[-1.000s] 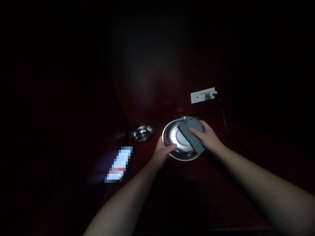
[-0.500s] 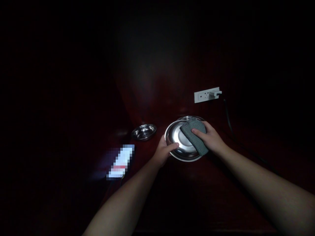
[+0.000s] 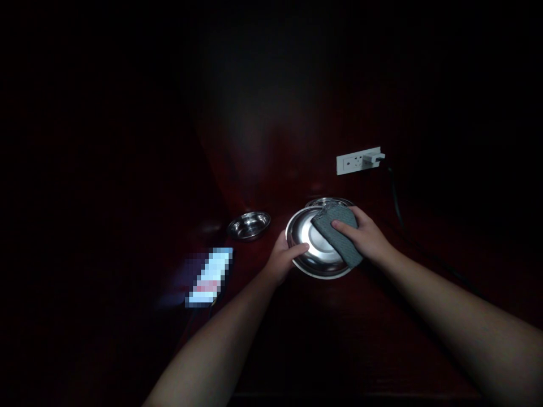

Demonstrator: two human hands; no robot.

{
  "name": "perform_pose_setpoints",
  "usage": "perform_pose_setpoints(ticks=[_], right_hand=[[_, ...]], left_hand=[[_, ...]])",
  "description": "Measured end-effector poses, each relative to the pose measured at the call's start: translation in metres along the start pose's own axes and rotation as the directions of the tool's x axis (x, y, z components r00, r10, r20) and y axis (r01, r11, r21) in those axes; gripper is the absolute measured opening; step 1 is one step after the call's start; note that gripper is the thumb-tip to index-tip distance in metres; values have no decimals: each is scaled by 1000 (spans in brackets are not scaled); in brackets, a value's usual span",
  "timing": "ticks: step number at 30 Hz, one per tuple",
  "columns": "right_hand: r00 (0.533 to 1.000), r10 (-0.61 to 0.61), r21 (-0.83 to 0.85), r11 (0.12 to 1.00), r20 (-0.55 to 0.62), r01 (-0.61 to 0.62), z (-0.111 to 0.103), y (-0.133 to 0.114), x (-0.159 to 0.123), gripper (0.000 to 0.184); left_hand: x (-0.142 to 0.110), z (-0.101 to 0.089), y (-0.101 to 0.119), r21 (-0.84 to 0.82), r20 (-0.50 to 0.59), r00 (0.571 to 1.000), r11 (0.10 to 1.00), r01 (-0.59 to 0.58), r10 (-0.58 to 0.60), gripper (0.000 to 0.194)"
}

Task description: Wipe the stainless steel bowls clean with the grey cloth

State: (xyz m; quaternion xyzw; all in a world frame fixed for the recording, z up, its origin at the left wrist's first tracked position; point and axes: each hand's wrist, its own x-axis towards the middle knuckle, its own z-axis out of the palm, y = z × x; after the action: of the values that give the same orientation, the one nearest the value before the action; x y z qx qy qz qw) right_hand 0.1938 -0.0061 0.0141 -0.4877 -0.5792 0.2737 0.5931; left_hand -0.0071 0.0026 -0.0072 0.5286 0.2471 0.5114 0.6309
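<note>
A shiny steel bowl [image 3: 311, 249] is tilted towards me, held at its left rim by my left hand [image 3: 283, 257], thumb inside and fingers underneath. My right hand [image 3: 365, 234] grips a folded grey-green cloth [image 3: 339, 229] and presses it over the bowl's right side, thumb on top. The fingers beneath the cloth are hidden. Just behind the held bowl shows the rim of another steel dish [image 3: 328, 200], mostly covered. Further left, a small steel bowl [image 3: 249, 226] rests on the dark red surface, apart from both hands.
A lit phone screen [image 3: 210, 277], pixelated, lies left of my left forearm. On the wall at the back right is a white socket plate [image 3: 358, 161] with a plug [image 3: 373, 158] in it. A dark cable [image 3: 396, 203] runs down to the right. Most of the surroundings are very dark.
Both hands keep their grips on the bowl and cloth, with barely any shift. The whole view has moved very slightly.
</note>
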Motion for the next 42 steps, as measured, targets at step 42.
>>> perform_pose_setpoints(ticks=[42], right_hand=[[1000, -18, -18, 1000, 12, 18, -2, 2, 2, 45]], left_hand=[[-2, 0, -2, 53, -15, 998, 997, 55, -54, 61]])
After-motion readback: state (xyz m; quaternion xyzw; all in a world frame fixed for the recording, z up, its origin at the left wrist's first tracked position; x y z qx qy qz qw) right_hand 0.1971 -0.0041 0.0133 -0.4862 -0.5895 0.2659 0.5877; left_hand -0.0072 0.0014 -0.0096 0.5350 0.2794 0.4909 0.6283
